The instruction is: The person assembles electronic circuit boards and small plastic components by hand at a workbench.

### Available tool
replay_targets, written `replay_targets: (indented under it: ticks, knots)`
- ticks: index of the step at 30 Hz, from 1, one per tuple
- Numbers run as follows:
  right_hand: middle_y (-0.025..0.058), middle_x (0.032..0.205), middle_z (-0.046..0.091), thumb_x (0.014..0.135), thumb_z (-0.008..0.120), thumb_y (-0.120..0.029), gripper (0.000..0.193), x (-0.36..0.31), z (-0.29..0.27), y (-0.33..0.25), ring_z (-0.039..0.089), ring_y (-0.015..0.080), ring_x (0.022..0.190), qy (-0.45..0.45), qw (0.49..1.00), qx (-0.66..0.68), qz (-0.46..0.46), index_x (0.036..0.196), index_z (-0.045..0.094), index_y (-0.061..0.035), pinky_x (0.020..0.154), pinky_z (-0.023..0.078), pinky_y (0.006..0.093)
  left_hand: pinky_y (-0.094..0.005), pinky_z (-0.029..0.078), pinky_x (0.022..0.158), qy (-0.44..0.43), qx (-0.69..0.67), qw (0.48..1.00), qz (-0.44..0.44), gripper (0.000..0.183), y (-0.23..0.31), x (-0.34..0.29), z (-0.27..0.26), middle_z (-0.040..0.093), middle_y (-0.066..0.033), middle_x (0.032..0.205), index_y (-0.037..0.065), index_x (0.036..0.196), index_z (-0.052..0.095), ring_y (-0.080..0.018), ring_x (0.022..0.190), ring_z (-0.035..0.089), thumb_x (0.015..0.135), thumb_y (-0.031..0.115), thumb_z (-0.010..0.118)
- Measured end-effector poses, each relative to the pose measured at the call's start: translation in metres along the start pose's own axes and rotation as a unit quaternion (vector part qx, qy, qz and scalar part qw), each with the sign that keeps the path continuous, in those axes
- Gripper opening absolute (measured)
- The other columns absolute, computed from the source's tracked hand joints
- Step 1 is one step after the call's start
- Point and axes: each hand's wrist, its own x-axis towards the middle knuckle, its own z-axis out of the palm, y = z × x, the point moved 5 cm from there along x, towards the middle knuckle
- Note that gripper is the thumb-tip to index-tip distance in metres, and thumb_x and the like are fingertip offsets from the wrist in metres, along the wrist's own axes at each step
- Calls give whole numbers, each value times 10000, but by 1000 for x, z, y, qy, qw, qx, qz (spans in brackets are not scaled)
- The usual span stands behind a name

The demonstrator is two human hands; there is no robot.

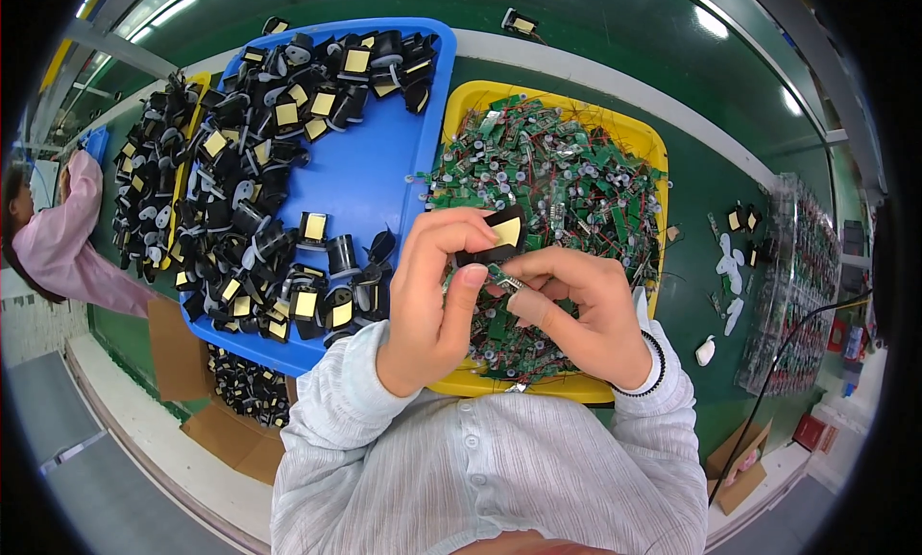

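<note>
My left hand (423, 301) pinches a black plastic housing with a pale yellow pad (506, 232). Close against it, my right hand (581, 305) has its thumb and fingers closed on a small green circuit board (503, 279), whose edge touches the housing; my fingers partly cover the contact. Both hands are over a yellow tray (552, 386) heaped with green boards, red wires and clear round pieces. To the left lies a blue tray (360, 176) with many more black housings, several showing yellow pads.
A second yellow tray (199, 123) of black parts stands farther left, near a person in pink (65, 224). An open cardboard box (178, 353) with black parts sits below. Clear stacked trays (792, 277) and white pieces (730, 264) lie at right, beside a black cable (768, 387).
</note>
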Motion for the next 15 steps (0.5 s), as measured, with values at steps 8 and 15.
replay_targets:
  ticks: [8, 15]
  knots:
    - [95, 816, 568, 769, 608, 5, 179, 4, -9, 3, 599, 151, 715, 16, 998, -4, -55, 945, 599, 35, 605, 499, 239, -306, 425, 772, -44, -55, 995, -66, 196, -6, 2, 0, 538, -135, 991, -6, 1011, 497, -224, 881, 542, 839, 70, 551]
    - [82, 782, 572, 741, 627, 36, 180, -1, -18, -6, 597, 119, 703, -11, 998, 14, -52, 920, 614, 29, 603, 493, 213, -251, 426, 763, -40, -122, 987, -98, 302, -6, 1, -6, 558, -86, 1002, -3, 1100, 490, -143, 851, 545, 848, 143, 569]
